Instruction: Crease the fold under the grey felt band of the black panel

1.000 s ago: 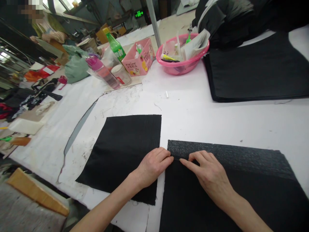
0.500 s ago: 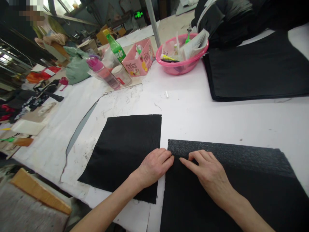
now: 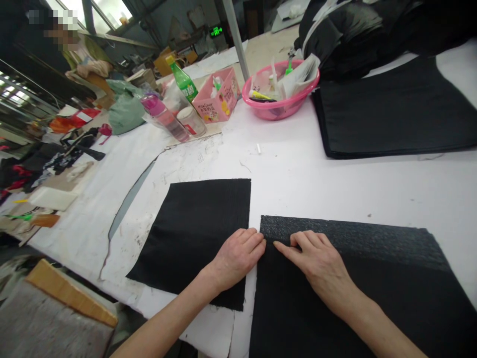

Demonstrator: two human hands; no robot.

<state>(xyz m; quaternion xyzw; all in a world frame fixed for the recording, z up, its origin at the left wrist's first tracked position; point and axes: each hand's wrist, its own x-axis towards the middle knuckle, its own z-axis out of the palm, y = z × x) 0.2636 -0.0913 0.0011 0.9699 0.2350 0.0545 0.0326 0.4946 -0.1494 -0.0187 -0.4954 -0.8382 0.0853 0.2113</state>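
Observation:
A black fabric piece (image 3: 313, 308) lies in front of me, with a speckled grey-black band (image 3: 372, 241) along its far side. My left hand (image 3: 238, 256) is closed, thumb and fingertips pinching this piece at its left edge, where the band meets the plain black. Just to the right, my right hand (image 3: 316, 258) rests on the same line, fingers curled and thumb stretched toward the left hand, gripping the cloth there. Under my left wrist and forearm lies a smaller black fabric piece (image 3: 197, 223), flat and separate from the larger one.
A pile of black fabric pieces (image 3: 395, 114) lies at the far right, near bunched dark cloth (image 3: 354, 35). Beyond stand a pink basin (image 3: 279, 109), a pink box (image 3: 219, 99), a green bottle (image 3: 184, 82) and a jar (image 3: 192, 122). Another person (image 3: 85, 59) stands far left.
The view has shifted slightly, so the table items sit a little further right and lower. Both hands keep nearly the same place on the cloth.

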